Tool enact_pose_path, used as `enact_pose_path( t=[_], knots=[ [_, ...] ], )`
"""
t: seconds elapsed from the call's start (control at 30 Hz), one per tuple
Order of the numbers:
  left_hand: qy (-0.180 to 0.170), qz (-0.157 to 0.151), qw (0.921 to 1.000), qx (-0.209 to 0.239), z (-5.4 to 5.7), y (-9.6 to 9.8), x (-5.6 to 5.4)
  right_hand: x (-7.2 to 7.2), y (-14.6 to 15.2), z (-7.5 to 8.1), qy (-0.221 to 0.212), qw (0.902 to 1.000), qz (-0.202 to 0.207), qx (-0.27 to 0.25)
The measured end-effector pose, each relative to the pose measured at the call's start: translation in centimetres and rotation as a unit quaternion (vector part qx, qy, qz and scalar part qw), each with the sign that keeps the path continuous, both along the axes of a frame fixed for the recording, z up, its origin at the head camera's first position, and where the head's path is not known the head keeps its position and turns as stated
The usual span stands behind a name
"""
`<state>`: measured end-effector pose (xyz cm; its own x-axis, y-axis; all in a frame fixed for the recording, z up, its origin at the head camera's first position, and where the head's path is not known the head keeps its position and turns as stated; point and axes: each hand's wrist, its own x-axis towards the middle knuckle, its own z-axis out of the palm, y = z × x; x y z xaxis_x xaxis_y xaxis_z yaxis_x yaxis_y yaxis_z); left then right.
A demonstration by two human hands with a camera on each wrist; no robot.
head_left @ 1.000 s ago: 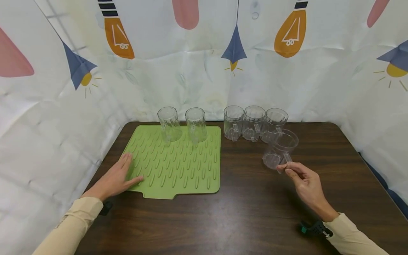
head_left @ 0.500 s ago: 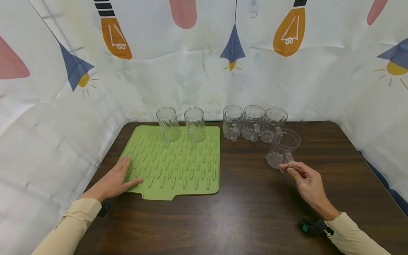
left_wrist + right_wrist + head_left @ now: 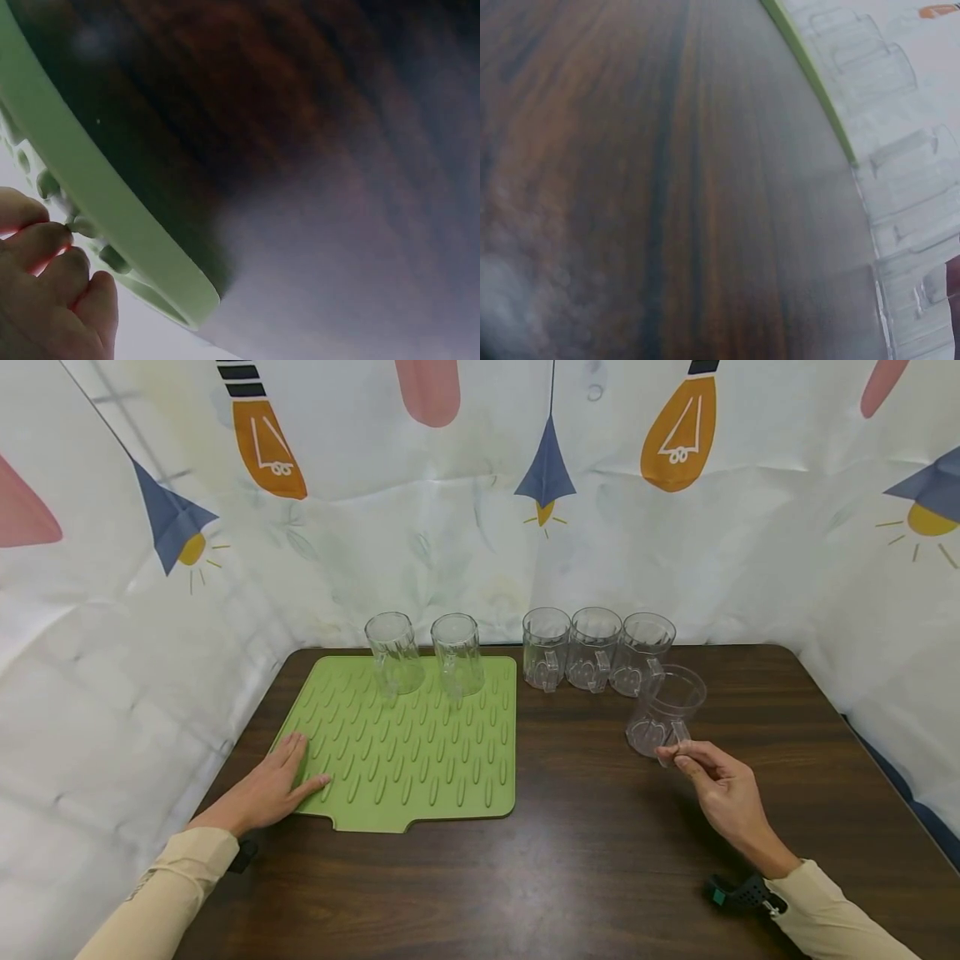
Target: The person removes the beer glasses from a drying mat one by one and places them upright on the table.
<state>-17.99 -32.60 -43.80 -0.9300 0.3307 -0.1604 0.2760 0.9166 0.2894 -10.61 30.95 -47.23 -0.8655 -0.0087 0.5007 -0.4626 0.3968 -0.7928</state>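
Beige left sleeve (image 3: 168, 881), behind the left hand (image 3: 262, 783): a dark marking (image 3: 141, 885), too small to read. Right hand (image 3: 723, 789): thumb and fingers pinch the handle of a transparent mug (image 3: 666, 710), roughly upright just beyond the fingertips; whether its base touches the brown tabletop (image 3: 555, 843) cannot be told. Three similar mugs (image 3: 546, 650) form a close row beyond and to the left of the right hand, see-through, handles toward the person. Left hand: fingers extended, thumb spread, resting on the near left part of a green ridged mat (image 3: 420, 768). Two more transparent mugs (image 3: 395, 653) stand at the mat's far side, ahead and to the right of the left hand.
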Motion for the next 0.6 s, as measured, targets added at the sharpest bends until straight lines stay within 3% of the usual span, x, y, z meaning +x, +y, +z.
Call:
enact_pose_path(
  t=[0.4,0.6],
  knots=[
    [-0.002,-0.001,1.0000,-0.004,-0.30,-0.34,-0.07,0.07,0.34,0.39,-0.020,0.9996,0.003,0.019],
    [0.001,-0.003,1.0000,-0.003,-0.37,-0.49,0.04,0.42,0.21,0.47,-0.029,0.9990,-0.028,0.019]
  ],
)
